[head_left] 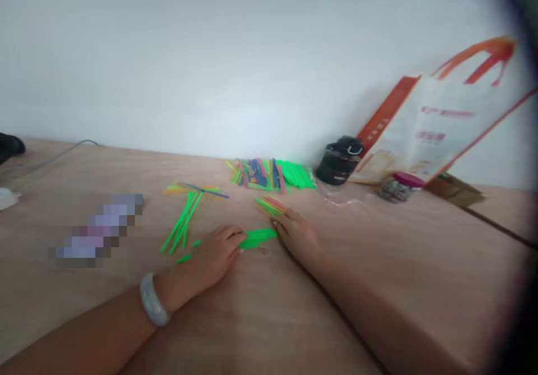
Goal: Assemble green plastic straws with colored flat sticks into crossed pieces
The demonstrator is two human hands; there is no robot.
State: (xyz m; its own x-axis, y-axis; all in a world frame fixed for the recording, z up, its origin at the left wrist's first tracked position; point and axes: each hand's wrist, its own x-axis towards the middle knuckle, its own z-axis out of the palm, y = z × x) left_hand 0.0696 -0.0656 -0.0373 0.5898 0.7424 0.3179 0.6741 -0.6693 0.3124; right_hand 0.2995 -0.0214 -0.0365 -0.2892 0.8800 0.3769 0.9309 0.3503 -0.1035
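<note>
While our left hand [218, 254] grasps the green bundle [258, 239], just below centre frame, our right hand [300, 237] rests at its right end, grip undeterminable. Gathered, we judge: this bundle. Ungathered on the worktop [239, 330]: green sticks [185, 222], left of centre; mixed sticks [269, 205], centre.

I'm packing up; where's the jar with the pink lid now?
In the head view, the jar is at right, just in front of the orange-handled bag, right of the black container.

Blk container [338, 163] beside wht/orange bag [448, 125]; 1 pink-lid jar [398, 188] in front; thin cable [68, 150] far L, nr wall [189, 66].
</note>
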